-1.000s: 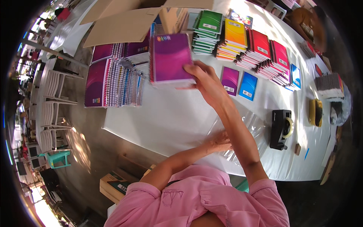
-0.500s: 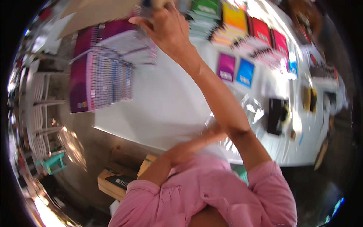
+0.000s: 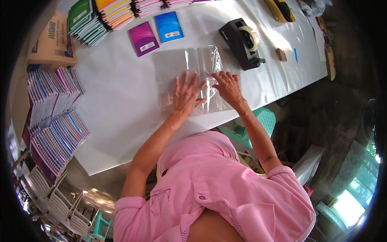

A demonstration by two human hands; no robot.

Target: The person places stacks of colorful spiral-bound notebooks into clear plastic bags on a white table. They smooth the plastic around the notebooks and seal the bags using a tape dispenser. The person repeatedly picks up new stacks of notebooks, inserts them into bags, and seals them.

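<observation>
A clear plastic sheet or bag [image 3: 197,58] lies flat on the white-covered table, shiny with creases. My left hand [image 3: 187,94] rests on its middle, fingers spread and palm down. Close to the right of it, my right hand [image 3: 229,88] touches the plastic with bent fingertips, thumb held apart. Neither hand holds anything that I can see. Just beyond the plastic are a purple notebook [image 3: 143,38] and a blue notebook [image 3: 169,26], side by side. A black tape dispenser [image 3: 238,44] with a roll of tape stands beyond my right hand.
Stacked spiral notebooks [image 3: 60,137] and a cardboard box [image 3: 54,42] line the left side. Green notebooks [image 3: 86,24] and orange notebooks [image 3: 115,14] are piled at the back. A small brown block [image 3: 281,55] lies at the right. A green stool [image 3: 264,123] stands beside the table.
My right hand has come back from the cardboard at the far left and now touches the plastic. My left hand lies spread on it. The view has swung to the right.
</observation>
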